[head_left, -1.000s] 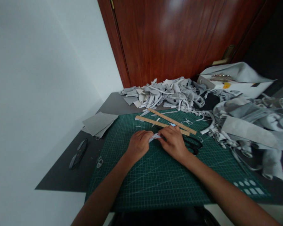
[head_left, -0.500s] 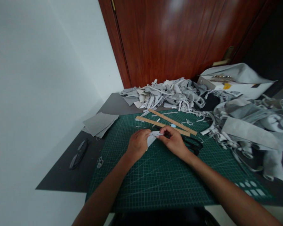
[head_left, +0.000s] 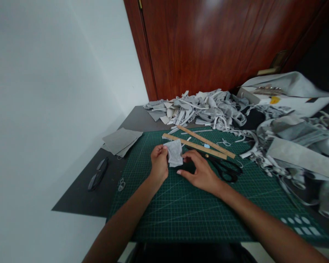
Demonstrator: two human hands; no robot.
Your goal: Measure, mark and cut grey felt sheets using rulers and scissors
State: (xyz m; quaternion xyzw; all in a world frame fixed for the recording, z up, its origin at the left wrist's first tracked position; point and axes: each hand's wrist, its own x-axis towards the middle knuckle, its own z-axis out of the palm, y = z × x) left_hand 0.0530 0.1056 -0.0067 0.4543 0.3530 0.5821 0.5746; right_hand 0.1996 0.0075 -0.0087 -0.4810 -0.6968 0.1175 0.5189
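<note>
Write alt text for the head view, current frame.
A person's left hand holds up a small grey fabric piece over a green cutting mat, with the right hand touching its lower edge. Behind lie two wooden rulers, black scissors and a heap of grey fabric scraps.

Dark grey counter (head_left: 79, 199): bears a green gridded cutting mat (head_left: 197, 212), flat grey fabric squares (head_left: 121, 140), dark-framed eyeglasses (head_left: 98, 174), a heap of grey fabric offcuts (head_left: 200, 109). On mat: two wooden rulers (head_left: 200, 143), black-handled scissors (head_left: 224, 168).
</note>
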